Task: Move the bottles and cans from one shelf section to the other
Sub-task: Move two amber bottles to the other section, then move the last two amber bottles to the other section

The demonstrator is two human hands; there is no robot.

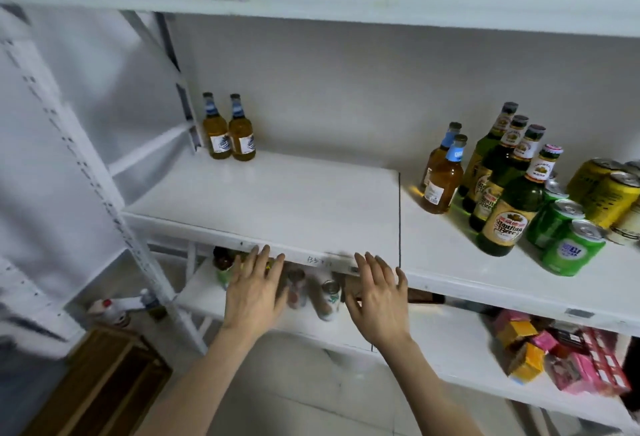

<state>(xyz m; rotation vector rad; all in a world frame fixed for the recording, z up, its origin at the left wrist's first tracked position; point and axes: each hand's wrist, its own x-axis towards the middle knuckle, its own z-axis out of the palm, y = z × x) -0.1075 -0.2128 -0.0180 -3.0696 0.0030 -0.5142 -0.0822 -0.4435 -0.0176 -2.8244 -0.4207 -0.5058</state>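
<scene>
White metal shelf (pixel 277 200) carries a thin black line (pixel 399 221) that divides the board into a left and a right section. Left section: two amber bottles (pixel 228 131) stand upright, side by side, at the back left corner. Right section: blue-necked amber bottles (pixel 441 176), green bottles (pixel 502 193), green cans (pixel 568 245) and yellow cans (pixel 602 190), all upright and packed close together. Left hand (pixel 254 293) and right hand (pixel 377 300) are at the shelf's front edge, backs up, fingers straight and slightly apart, holding nothing; contact with the edge cannot be confirmed. Lower shelf (pixel 450 349) bears small cans (pixel 329 297) and pink and yellow boxes (pixel 554 356).
</scene>
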